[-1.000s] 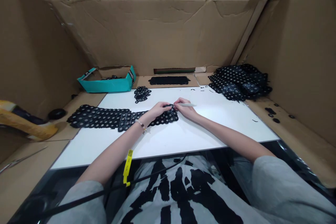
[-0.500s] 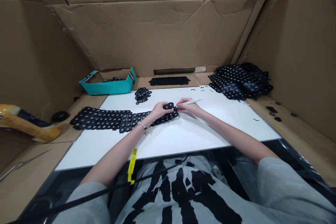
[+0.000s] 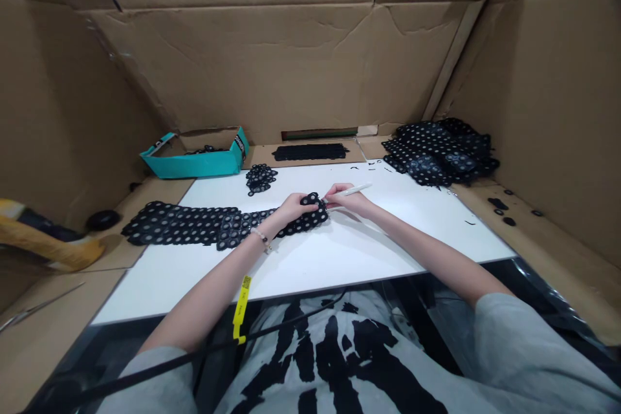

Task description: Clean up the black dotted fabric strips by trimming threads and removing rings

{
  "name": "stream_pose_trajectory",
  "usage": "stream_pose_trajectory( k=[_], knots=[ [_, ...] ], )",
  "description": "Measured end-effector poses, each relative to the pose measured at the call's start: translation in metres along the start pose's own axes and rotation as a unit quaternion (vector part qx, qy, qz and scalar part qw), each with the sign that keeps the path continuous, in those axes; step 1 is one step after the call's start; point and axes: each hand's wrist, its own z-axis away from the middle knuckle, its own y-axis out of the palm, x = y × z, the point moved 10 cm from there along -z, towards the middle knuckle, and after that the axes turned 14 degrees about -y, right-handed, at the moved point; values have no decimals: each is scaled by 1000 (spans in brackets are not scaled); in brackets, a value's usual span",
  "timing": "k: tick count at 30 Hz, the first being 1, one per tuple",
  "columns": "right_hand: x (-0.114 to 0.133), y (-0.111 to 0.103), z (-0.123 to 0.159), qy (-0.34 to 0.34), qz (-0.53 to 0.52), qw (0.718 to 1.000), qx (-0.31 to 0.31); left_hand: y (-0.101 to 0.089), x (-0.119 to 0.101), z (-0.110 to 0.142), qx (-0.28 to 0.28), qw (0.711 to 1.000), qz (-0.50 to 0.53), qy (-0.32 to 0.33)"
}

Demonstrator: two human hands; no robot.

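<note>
A long black strip with rows of pale round spots [image 3: 179,225] lies across the white board [image 3: 330,262]. My left hand [image 3: 290,208] is closed on its right end, with the thumb over the folded-up tip. Close beside that end, my right hand [image 3: 345,199] pinches a slim white pen-like tool [image 3: 356,189], slanting up to the right. The tool's working tip meets the strip's edge, but it is too small to make out. Behind my left hand sits a small cluster of black rings [image 3: 261,178].
A teal box [image 3: 194,167] with black pieces stands back left. A stack of black strips [image 3: 310,152] lies at the back, and a heap of spotted black sheets [image 3: 441,152] at back right. Tweezers [image 3: 41,306] and a yellow-black object [image 3: 53,242] are on the left. Thin black scraps dot the board.
The whole view has shifted slightly. Both hands keep their grips, and the strip's folded end has tilted a little near the tool tip.
</note>
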Motion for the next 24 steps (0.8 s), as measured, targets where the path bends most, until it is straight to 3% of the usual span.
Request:
stream_pose_trajectory(
  k=[6, 10, 14, 18, 20, 24],
  knots=[
    [2, 3, 0, -20, 10, 1000, 21, 2, 0, 0, 8, 1000, 17, -4],
    [9, 5, 3, -59, 111, 992, 15, 3, 1, 0, 24, 999, 30, -9],
    [18, 10, 6, -98, 229, 968, 8, 8, -2, 4, 80, 997, 17, -10],
    [21, 11, 6, -114, 240, 964, 5, 12, -6, 8, 126, 992, -15, 3],
    [19, 6, 5, -105, 209, 972, 4, 5, -9, 6, 87, 995, -43, 29],
    [9, -9, 0, -36, 93, 995, -7, -22, -9, 0, -60, 993, -69, 71]
  ],
)
